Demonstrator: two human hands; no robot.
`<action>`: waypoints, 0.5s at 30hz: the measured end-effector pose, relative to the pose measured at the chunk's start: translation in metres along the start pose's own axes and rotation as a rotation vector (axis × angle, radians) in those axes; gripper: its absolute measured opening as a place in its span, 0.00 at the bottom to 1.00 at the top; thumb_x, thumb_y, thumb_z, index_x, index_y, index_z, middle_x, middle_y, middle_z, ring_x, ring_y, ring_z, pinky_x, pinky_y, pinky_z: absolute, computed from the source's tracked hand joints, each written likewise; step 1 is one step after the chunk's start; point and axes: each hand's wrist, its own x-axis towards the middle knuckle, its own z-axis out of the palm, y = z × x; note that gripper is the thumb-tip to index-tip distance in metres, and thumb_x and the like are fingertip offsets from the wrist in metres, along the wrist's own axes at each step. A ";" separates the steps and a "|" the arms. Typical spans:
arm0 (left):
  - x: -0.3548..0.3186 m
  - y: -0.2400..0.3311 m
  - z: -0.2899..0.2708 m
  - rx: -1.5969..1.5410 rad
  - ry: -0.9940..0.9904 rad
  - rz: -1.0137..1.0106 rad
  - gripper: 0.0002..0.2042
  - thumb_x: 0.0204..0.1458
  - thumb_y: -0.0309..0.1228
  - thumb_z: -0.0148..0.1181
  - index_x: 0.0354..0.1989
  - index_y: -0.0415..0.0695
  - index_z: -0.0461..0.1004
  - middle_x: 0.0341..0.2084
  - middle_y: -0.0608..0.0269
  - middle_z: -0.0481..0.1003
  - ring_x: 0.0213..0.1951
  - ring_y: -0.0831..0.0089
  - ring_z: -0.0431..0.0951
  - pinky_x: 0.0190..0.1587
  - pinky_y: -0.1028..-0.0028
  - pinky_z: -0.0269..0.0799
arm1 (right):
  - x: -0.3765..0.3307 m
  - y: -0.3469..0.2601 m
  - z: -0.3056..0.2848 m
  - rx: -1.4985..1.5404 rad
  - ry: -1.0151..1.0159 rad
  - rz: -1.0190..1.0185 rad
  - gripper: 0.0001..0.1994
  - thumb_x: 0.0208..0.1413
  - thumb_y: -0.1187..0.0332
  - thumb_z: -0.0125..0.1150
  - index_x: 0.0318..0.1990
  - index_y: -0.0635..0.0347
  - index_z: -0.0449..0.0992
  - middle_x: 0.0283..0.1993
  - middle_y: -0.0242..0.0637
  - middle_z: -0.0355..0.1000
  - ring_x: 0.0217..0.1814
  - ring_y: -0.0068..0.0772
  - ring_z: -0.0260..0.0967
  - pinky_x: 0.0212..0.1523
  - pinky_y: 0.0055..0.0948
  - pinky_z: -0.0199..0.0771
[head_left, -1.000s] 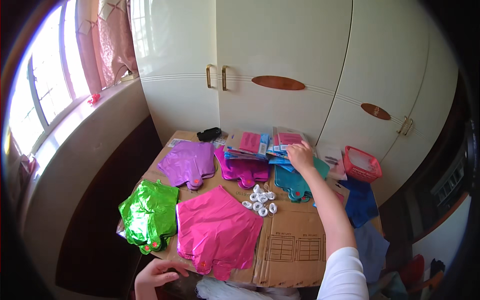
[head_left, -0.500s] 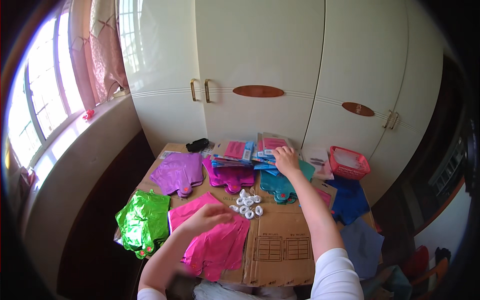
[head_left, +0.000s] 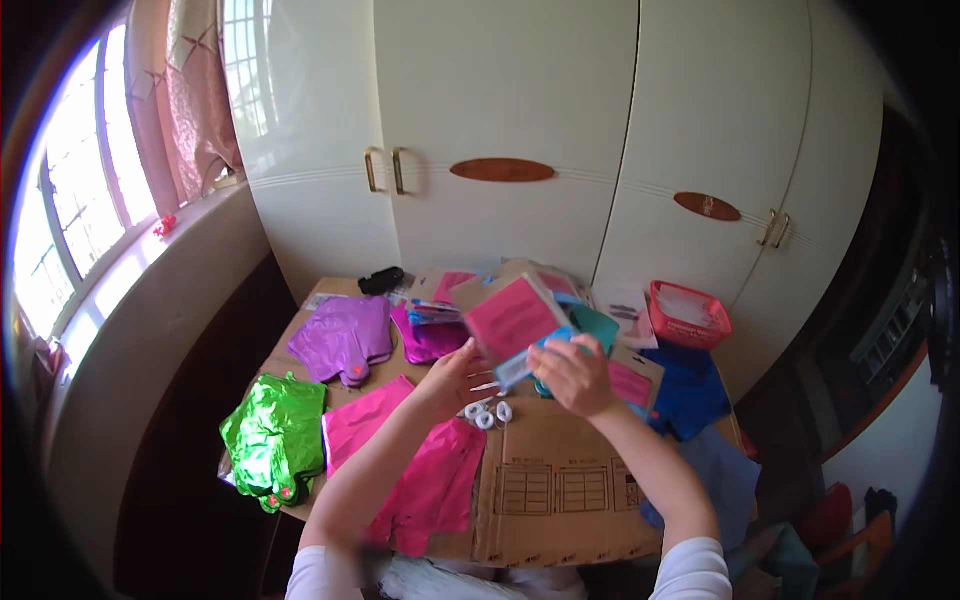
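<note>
Both hands (head_left: 520, 375) clamped on pink packet (head_left: 512, 318) above tabletop (head_left: 560, 480) — best kept level, grip firm, clear of white rings (head_left: 487, 413).

Glossy foil balloons (head_left: 275, 440), matt cardboard (head_left: 560, 490)

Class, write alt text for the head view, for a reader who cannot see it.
Over a cardboard-covered table, the right hand and left hand hold up a flat pink packet. Below lie pink, green and purple foil balloons, small white rings, and a red basket before white cupboards.
</note>
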 end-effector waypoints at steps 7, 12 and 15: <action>-0.016 -0.030 0.018 0.136 0.023 0.207 0.05 0.57 0.29 0.56 0.31 0.41 0.72 0.22 0.67 0.75 0.22 0.75 0.77 0.23 0.76 0.74 | -0.030 -0.040 -0.032 0.414 0.074 0.693 0.16 0.46 0.72 0.63 0.46 0.57 0.75 0.46 0.33 0.74 0.55 0.32 0.64 0.55 0.38 0.60; -0.008 -0.060 -0.016 0.212 0.033 0.229 0.04 0.56 0.26 0.56 0.38 0.41 0.75 0.29 0.64 0.78 0.29 0.79 0.77 0.29 0.79 0.73 | -0.057 -0.051 -0.008 0.741 0.024 1.151 0.11 0.51 0.71 0.65 0.42 0.62 0.76 0.35 0.39 0.74 0.34 0.28 0.72 0.35 0.22 0.71; -0.007 -0.068 -0.023 0.183 0.002 0.254 0.05 0.56 0.25 0.57 0.39 0.40 0.75 0.31 0.65 0.78 0.30 0.80 0.78 0.30 0.80 0.73 | -0.066 -0.058 -0.002 0.733 -0.013 1.279 0.06 0.50 0.72 0.65 0.36 0.62 0.78 0.34 0.38 0.74 0.35 0.30 0.72 0.37 0.26 0.71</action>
